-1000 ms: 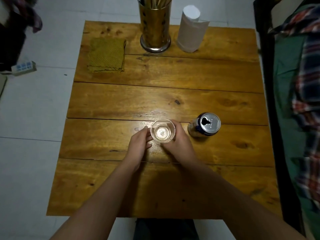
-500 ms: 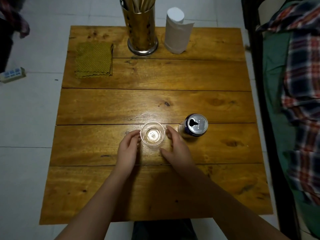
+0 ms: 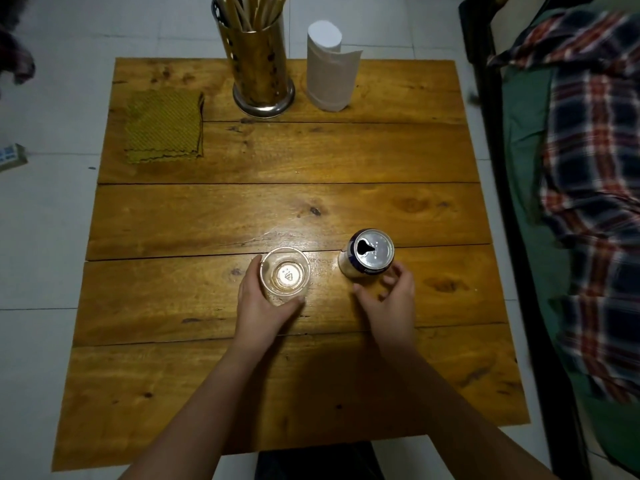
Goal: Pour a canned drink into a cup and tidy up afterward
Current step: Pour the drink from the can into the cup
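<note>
A clear plastic cup [image 3: 285, 276] stands upright on the wooden table [image 3: 277, 209], a little left of centre. My left hand [image 3: 258, 306] holds it, fingers on its left side and thumb against its near side. The cup looks empty. To its right stands an opened blue and silver drink can [image 3: 371, 252]. My right hand [image 3: 389, 299] is just in front of and to the right of the can, fingers and thumb spread and slightly curved toward it, not closed around it. Whether a fingertip touches the can is unclear.
At the table's far edge stand a perforated metal holder [image 3: 258, 71] full of chopsticks and a paper roll [image 3: 329, 71]. A folded yellow-green cloth [image 3: 164, 126] lies at the far left. A bed with a plaid cloth [image 3: 595, 168] runs along the right side.
My right hand has let go of the cup and moved right to the can. My left hand has wrapped further around the cup. The camera view has shifted slightly.
</note>
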The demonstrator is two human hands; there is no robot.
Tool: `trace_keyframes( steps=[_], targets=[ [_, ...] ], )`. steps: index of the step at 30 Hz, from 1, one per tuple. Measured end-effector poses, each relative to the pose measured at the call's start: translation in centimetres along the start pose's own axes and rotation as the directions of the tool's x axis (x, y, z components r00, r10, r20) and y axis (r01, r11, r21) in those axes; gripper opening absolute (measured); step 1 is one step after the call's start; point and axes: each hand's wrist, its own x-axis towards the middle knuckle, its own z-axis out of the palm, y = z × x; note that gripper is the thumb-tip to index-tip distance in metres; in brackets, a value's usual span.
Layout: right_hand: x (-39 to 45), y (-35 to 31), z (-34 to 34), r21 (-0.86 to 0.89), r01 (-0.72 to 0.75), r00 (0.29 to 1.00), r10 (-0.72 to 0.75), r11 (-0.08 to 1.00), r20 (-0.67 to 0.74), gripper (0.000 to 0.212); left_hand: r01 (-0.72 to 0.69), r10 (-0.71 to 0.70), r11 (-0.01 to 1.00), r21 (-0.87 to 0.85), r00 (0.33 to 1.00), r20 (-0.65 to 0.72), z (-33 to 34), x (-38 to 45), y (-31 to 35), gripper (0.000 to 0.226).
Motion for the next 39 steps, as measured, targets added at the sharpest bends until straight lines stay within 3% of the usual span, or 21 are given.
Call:
trace_keyframes(
  steps=[5,9,13,25,33,39],
  targets=[
    [1.4,-1.1,0.4,0.053,0.076,0.995,-0.079,0.996,0.059,0.091,-0.057,0.055,0.993,-0.102,0.998,-0.021,0.5,0.3,0.3,0.088],
    [1.8,-1.4,0.5,0.194,0.072,0.995,-0.083,0.978,0.048,0.075,-0.090,0.081,0.983,-0.161,0.995,-0.061,0.7,0.4,0.9,0.075],
    [1.5,-1.5,0.5,0.218,0.085,0.994,-0.096,0.972,0.043,0.072,-0.094,0.083,0.982,-0.166,0.994,-0.073,0.4,0.4,1.7,0.068],
    [-2.1,-9.6,-5.0,0.004,0.354,0.931,-0.353,0.935,0.093,0.075,-0.195,0.190,0.962,-0.192,0.981,-0.046,-3.2,-3.0,8.5,0.068],
    [-6.2,-16.2,-10.9,-0.242,0.493,0.870,-0.469,0.835,0.155,0.075,-0.266,0.260,0.944,-0.195,0.964,-0.056,-6.8,-7.8,14.3,0.068],
    [-8.7,-18.7,-13.2,-0.300,0.558,0.828,-0.544,0.774,0.136,0.074,-0.319,0.317,0.933,-0.167,0.948,-0.036,-8.2,-10.6,17.5,0.067]
  ],
)
